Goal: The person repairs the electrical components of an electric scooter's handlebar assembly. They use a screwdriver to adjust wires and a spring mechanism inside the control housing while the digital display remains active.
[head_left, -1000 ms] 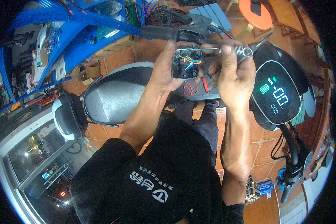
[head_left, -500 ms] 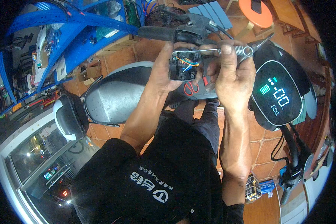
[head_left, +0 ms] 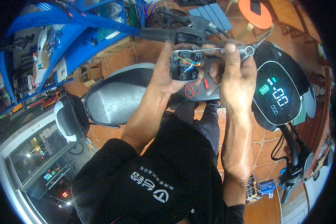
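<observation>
My left hand [head_left: 162, 76] is closed around a black switch housing [head_left: 182, 74], its opened back facing up. Orange, green and blue wires [head_left: 189, 64] show inside. My right hand [head_left: 238, 84] grips a thin metal rod with a coiled spring handle [head_left: 247, 50] and a ring at its end. The rod's straight part reaches left to the housing's upper edge; whether its tip touches cannot be told. Just beyond the housing lies a black handlebar grip [head_left: 158, 34] with a lever bracket [head_left: 192, 33]. Some of my right fingers are hidden behind the housing and rod.
A scooter seat [head_left: 119, 95] is at left and a lit display [head_left: 278, 93] at right. Red-handled scissors [head_left: 191, 89] lie on the footboard below my hands. Blue shelving [head_left: 63, 22] fills the upper left. An orange stool [head_left: 255, 15] stands at the far right.
My right hand and the spring-handled rod have shifted slightly to the right. My left hand keeps the housing in nearly the same place.
</observation>
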`<state>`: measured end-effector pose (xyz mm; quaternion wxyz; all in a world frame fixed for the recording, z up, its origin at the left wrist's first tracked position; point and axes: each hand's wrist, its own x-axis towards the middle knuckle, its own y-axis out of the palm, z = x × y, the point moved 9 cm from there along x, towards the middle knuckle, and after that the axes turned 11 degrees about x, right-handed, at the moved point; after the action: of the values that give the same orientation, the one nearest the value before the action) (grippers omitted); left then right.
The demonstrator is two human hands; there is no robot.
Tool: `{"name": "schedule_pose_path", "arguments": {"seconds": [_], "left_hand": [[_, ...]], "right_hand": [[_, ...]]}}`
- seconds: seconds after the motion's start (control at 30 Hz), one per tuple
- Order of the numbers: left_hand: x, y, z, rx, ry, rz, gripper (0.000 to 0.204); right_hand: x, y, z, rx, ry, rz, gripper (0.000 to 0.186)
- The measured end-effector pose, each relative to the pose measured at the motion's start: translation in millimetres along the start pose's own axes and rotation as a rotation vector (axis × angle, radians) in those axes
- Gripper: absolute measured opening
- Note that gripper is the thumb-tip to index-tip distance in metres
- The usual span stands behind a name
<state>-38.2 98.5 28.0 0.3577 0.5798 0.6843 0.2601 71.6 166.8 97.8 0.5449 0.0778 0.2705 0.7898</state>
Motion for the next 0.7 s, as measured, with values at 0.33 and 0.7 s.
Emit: {"name": "schedule_pose_path", "arguments": {"seconds": [0.33,0.7], "left_hand": [[-3,11,-3,0.016,-0.017,0.027,0.061],[-1,10,1,-0.094,-0.074,-0.02,0.069]], "right_hand": [[-1,-6,-4,-0.028,0.084,-0.038,0.048],[-17,-5,14,-0.06,-0.317,0.028,0.033]]}}
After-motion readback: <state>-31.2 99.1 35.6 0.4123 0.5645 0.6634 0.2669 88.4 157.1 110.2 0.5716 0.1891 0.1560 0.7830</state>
